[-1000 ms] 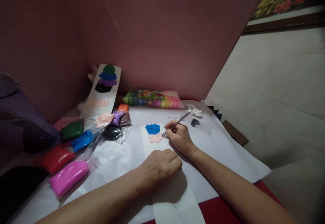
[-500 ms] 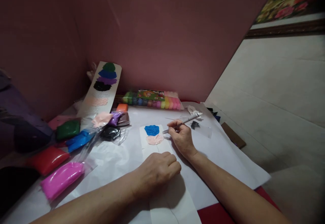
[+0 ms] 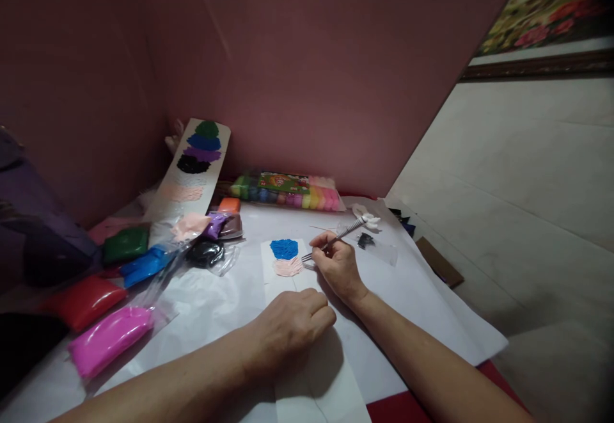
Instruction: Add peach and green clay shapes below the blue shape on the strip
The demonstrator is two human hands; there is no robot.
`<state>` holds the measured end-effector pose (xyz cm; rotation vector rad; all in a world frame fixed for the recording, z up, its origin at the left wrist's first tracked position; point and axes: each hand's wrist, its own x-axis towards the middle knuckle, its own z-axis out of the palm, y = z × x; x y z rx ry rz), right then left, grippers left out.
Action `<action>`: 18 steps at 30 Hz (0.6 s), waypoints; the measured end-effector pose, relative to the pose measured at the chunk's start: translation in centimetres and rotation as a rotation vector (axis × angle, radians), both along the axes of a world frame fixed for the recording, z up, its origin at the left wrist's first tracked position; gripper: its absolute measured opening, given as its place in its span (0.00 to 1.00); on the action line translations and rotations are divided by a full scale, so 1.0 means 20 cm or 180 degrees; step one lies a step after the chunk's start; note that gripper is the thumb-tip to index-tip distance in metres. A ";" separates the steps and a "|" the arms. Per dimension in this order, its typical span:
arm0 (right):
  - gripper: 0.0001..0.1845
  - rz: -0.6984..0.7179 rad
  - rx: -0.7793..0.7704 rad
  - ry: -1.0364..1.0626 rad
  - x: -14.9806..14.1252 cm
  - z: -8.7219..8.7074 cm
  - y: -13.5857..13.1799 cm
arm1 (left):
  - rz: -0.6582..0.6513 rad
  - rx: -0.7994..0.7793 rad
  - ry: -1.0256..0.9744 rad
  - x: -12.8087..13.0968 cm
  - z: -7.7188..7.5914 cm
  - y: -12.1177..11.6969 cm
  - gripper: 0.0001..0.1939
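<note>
My right hand [image 3: 338, 268] pinches a fork [image 3: 348, 229] with a striped handle. The fork's tines point left, at the right edge of a patch of pale pink clay [image 3: 288, 267]; I cannot tell whether they touch it. Directly above the pink lies a textured patch of blue clay [image 3: 284, 249]. Both patches sit on a long white card [image 3: 278, 288] with a pencil line running down it. Curled into a fist, my left hand [image 3: 300, 320] rests on the card below the patches. Its fingertips are hidden, and so is anything in them.
Bags of clay lie at left, among them pink [image 3: 112, 341], red [image 3: 86, 301] and black [image 3: 206, 254]. A finished-looking card with coloured clay bands [image 3: 194, 164] leans behind them. A multicoloured clay pack [image 3: 288, 191] lies by the wall. White clay [image 3: 367, 219] and black scraps [image 3: 366, 240] lie right.
The fork and my right hand have moved slightly down toward the pink clay. My left hand stays on the card. The whole view has shifted a little.
</note>
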<state>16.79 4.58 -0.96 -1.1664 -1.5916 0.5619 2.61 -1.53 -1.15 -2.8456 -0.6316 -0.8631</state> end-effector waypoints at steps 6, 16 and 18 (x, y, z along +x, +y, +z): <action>0.05 0.0163 -0.0113 -0.0032 0.00 0.00 -0.01 | -0.0068 0.0040 0.0011 0.00 -0.01 0.01 0.11; 0.05 0.0353 -0.0202 -0.0152 -0.01 -0.01 -0.01 | -0.0084 0.0012 0.0062 0.00 0.01 0.00 0.12; 0.05 0.0378 -0.0200 -0.0245 -0.01 -0.01 -0.01 | -0.0097 0.0052 0.0051 0.00 0.00 0.01 0.12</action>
